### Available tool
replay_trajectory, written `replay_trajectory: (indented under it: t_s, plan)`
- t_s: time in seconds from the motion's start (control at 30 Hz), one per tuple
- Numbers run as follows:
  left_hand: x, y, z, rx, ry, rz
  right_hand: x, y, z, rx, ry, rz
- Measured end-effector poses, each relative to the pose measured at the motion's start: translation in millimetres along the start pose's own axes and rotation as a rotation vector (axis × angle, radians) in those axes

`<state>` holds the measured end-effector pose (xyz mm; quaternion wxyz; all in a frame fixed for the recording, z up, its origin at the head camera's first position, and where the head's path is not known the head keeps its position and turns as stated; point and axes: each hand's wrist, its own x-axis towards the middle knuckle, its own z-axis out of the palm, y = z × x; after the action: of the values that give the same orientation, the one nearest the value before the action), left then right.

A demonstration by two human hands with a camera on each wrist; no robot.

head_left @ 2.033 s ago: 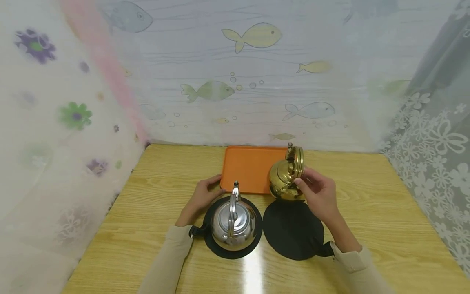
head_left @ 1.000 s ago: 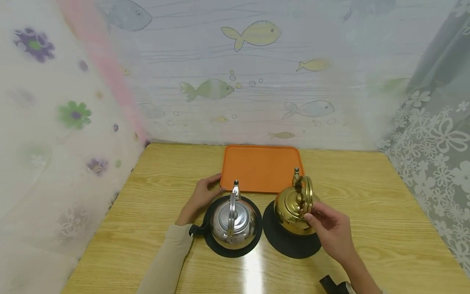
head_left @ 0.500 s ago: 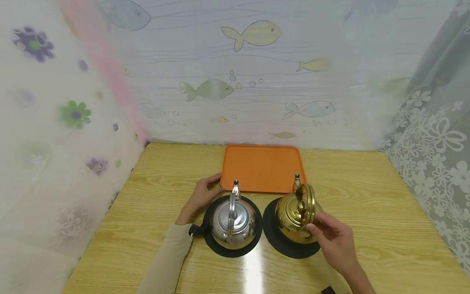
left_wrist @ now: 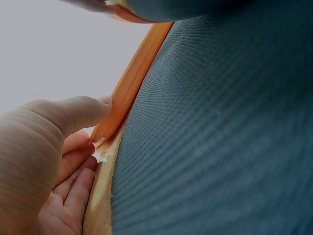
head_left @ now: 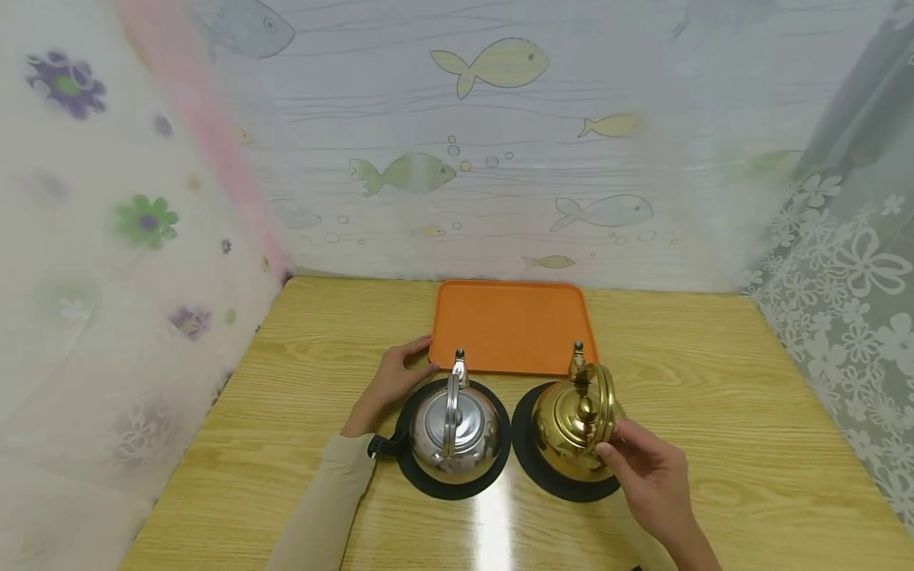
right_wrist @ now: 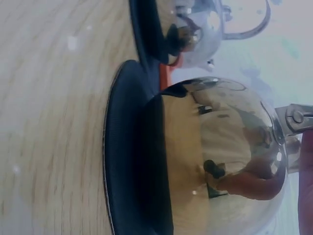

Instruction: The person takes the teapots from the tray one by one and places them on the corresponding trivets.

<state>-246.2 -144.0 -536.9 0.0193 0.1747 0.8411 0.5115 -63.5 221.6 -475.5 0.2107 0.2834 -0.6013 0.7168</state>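
Observation:
A gold kettle (head_left: 571, 432) stands on the right round black mat (head_left: 530, 444), its spout pointing to the far side. My right hand (head_left: 653, 472) pinches the rear of its arched handle between thumb and fingers. In the right wrist view the gold kettle's base (right_wrist: 188, 161) appears to meet the mat. My left hand (head_left: 396, 377) touches the near left corner of an orange tray (head_left: 510, 325). In the left wrist view its thumb lies against the tray's rim (left_wrist: 129, 90), with the fingers extended beside it. Next to that hand, a silver kettle (head_left: 457, 432) sits on the left black mat (head_left: 453, 492).
The wooden table (head_left: 343, 317) extends to both sides and toward me. Behind it hangs a curtain (head_left: 500, 159) printed with fish. Floral curtains (head_left: 143, 222) flank the table. The two mats lie side by side, right in front of the tray.
The gold kettle came from above the tray's right end back toward me, then down onto the right mat, with my right hand gripping its handle. My left hand stayed at the tray.

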Motion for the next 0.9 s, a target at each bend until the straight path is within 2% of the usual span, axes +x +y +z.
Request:
replay_trajectory:
  t_s: [0.37,0.7,0.9]
  plan:
    - [-0.8,-0.2,1.1,-0.026,-0.005,-0.016,-4.0,1.8,-8.5,-0.04,0.019,0.081]
    - [-0.3,-1.1,1.0,-0.025,0.002,-0.016,-1.8,0.8,-5.7,-0.01,-0.012,0.072]
    - [0.3,-1.8,0.9,-0.032,0.009,-0.011,-0.2,-0.7,-3.7,-0.056,-0.003,0.107]
